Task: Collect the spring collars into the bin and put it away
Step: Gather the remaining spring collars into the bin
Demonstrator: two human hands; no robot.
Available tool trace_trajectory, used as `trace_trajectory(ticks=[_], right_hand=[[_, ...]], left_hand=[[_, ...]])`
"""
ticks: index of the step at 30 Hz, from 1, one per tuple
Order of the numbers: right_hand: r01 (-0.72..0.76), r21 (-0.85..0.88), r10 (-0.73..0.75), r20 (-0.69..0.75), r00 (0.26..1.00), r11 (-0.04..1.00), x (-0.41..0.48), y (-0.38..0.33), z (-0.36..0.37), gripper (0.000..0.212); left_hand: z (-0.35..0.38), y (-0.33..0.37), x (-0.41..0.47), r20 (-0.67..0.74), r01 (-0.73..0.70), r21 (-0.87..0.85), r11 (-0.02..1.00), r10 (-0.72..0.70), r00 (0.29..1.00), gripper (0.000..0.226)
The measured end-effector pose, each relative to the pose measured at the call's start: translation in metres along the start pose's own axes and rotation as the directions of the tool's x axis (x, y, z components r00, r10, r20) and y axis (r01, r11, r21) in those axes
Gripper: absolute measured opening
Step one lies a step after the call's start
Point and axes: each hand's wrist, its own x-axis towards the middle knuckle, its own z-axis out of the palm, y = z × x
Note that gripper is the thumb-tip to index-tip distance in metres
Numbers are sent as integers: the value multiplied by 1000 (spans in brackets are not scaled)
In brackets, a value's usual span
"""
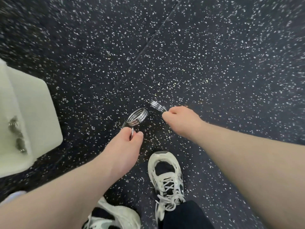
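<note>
Bare forearms reach down; the left hand (127, 139) grips a chrome coiled-wire spring collar (137, 116) by its handle, the right hand (177, 118) closes on a second, blurred spring collar (157, 106). More collars (16, 133) lie in the white plastic bin (35, 111) at left on speckled black rubber floor (214, 63), white sneakers (165, 176) below.

no readable text, labels or numbers showing anywhere; shoe markings are coming out too blurred to make out

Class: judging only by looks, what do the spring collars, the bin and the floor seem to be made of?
Spring collars, one in each hand: probably polished steel, given the bright mirror glints on the coils. Bin: likely matte plastic, pale and smooth with rounded corners. Floor: apparently rubber matting, black with white flecks and a seam.
</note>
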Motion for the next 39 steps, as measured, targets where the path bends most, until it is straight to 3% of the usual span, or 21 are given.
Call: trace_trajectory(ticks=[5,7,9,11,15,20,26,32,37,39], right_hand=[[-81,115,56,202,978,990,-16,-40,24,21],[-155,189,92,306,948,970,-25,-62,36,34],[-231,238,114,422,900,943,-32,-71,39,28],[-293,215,146,517,843,932,-41,-86,44,15],[-369,139,202,638,743,919,-57,-120,53,13],[-293,52,166,726,667,955,-82,-182,61,10],[-63,-88,107,698,708,994,-107,-256,75,11],[38,-203,79,538,839,978,-113,-306,108,22],[192,-433,1,408,913,880,-111,-340,144,43],[310,-597,-66,394,917,740,-109,-352,157,55]], left_hand=[[-31,-15,-19,-41,-1,-76,997,-2,999,35],[-50,-24,-27,-49,17,-109,994,-22,999,36],[-57,-27,-31,-38,23,-125,992,-27,999,35],[-73,-35,-39,-48,25,-162,987,-33,998,34],[-102,-55,-55,-14,8,-211,977,-11,1000,31],[-142,-68,-80,-1,-18,-296,955,18,1000,31],[-204,-78,-108,-68,-77,-383,921,55,996,35],[-252,-115,-119,-177,-59,-443,894,-22,984,31],[-275,-164,-127,-228,-27,-504,863,-103,968,34],[-282,-184,-131,-253,-12,-487,873,-128,959,33]])
